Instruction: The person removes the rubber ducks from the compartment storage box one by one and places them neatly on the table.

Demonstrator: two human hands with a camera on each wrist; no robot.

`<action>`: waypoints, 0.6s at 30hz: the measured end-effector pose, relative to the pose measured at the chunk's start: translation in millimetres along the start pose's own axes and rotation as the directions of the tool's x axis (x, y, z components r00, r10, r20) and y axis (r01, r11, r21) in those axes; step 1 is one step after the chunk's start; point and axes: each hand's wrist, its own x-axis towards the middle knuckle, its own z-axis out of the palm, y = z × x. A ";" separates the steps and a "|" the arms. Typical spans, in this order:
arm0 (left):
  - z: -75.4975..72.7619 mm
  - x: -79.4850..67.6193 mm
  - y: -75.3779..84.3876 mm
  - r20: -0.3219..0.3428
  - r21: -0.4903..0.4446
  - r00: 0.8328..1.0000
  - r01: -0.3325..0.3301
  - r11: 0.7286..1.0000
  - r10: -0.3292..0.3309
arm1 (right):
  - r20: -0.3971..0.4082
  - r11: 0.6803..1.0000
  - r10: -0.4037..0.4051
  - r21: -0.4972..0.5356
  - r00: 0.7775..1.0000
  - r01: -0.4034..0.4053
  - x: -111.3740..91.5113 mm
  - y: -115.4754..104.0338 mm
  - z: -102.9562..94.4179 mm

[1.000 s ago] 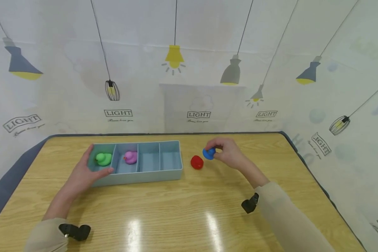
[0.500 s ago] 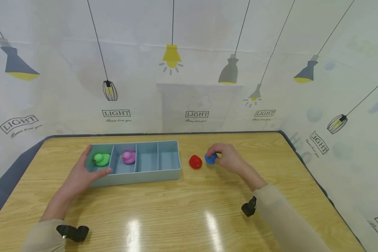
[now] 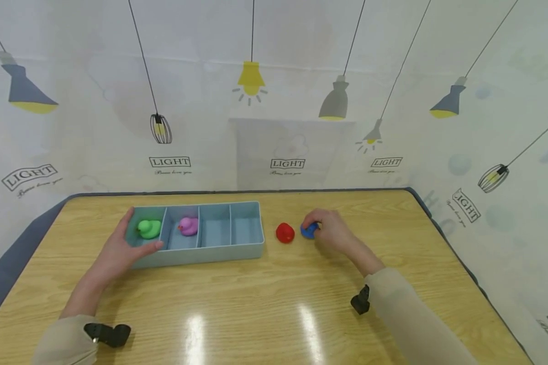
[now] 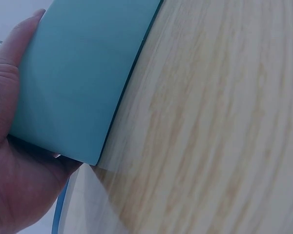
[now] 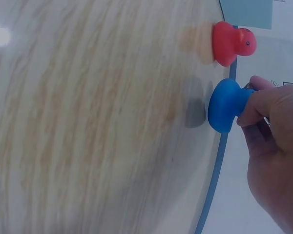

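Note:
My left hand (image 3: 118,247) holds the left end of a blue-grey divided box (image 3: 205,256), thumb along the front and fingers at the left end. A green rubber duck (image 3: 149,229) sits in the leftmost compartment and a purple one (image 3: 190,226) in the compartment beside it. To the box's right, my right hand (image 3: 337,233) pinches a blue rubber duck (image 5: 224,106) by its head, low over the table; whether its base touches the wood I cannot tell. A red rubber duck (image 5: 229,44) stands close beside the blue one, between it and the box.
The wooden table (image 3: 237,309) has a dark edge at the back and sides. Behind it hangs a pale curtain (image 3: 292,142) printed with lamps. A small black camera (image 3: 361,300) sits at my right cuff, another (image 3: 108,334) at my left.
My right hand has lowered the blue duck towards the table and shifted it slightly right, away from the red duck. My left hand and the box stay put.

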 end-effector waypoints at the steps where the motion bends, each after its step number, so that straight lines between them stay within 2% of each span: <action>1: 0.0 -0.1 0.0 0.000 -0.003 1.000 0.000 1.000 0.000 | 0.008 1.000 0.002 -0.004 1.000 -0.002 0.2 -0.4 0.4; 7: 0.7 -0.3 -0.1 0.001 -0.011 1.000 0.001 1.000 -0.001 | 0.049 1.000 0.003 -0.020 0.999 -0.002 -0.2 -1.9 2.2; 12: 1.2 -1.2 0.4 0.002 -0.011 1.000 0.007 1.000 -0.007 | 0.042 0.998 -0.045 -0.034 0.998 0.046 -3.3 0.0 2.7; 14: 1.1 -1.5 0.9 0.002 -0.013 1.000 0.008 1.000 -0.008 | 0.034 0.998 -0.056 -0.015 0.998 0.056 -6.0 0.6 2.2; 18: 0.6 -1.9 1.8 0.002 -0.010 1.000 0.011 1.000 -0.011 | 0.012 0.999 -0.017 0.051 1.000 0.017 -10.9 1.4 1.9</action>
